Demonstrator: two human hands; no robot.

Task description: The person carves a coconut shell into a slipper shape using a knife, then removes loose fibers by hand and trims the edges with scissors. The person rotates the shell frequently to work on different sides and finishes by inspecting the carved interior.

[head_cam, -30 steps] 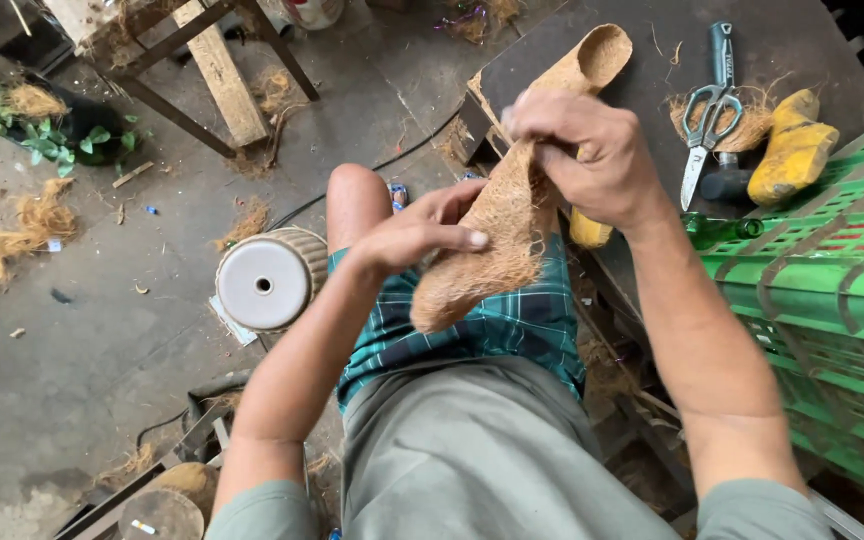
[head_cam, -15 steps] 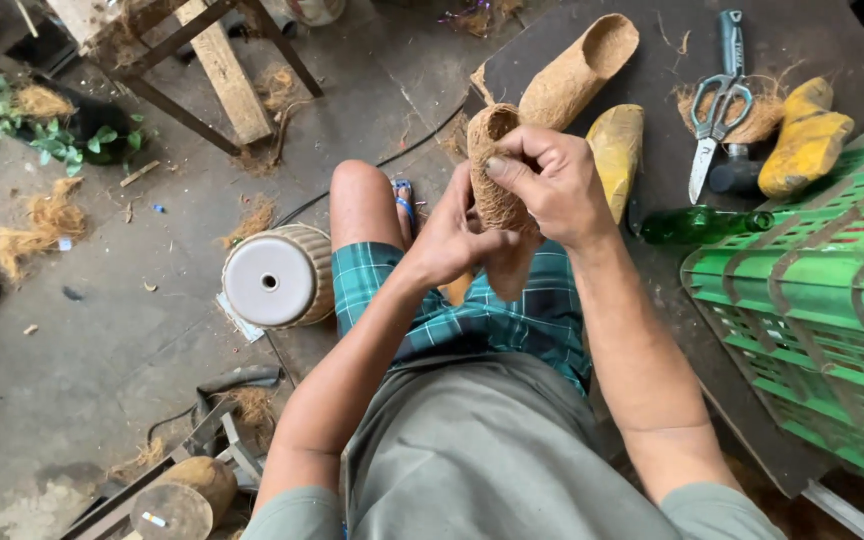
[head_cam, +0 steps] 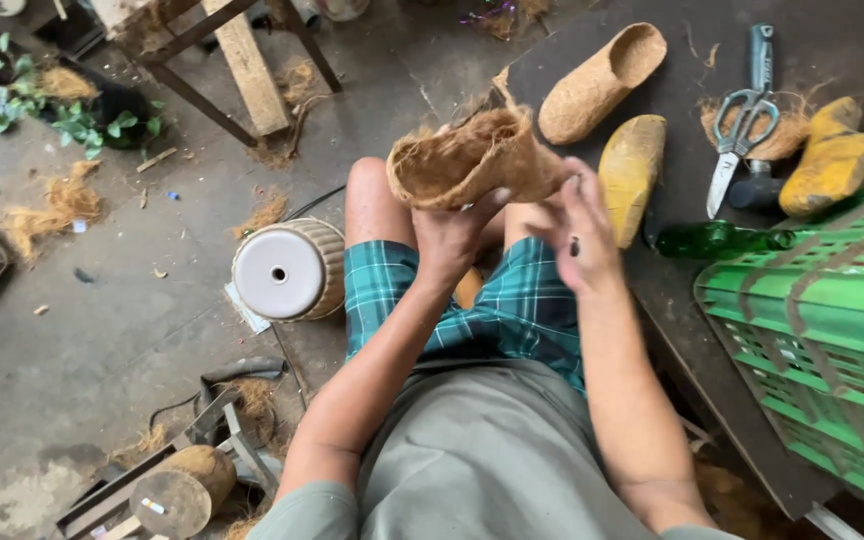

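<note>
Fibre shoe shell [head_cam: 472, 160] now turned sideways, lifted clear of lap. Left hand [head_cam: 452, 232] clasps its underside; right hand [head_cam: 577, 230] released, fingers spread, beside heel end.

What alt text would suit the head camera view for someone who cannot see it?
A seated person's left hand holds up a hollow coconut-fibre shoe shape, the right hand open beside it. On the dark board lie a finished fibre shoe, yellow shoe moulds, scissors and a green bottle.
</note>
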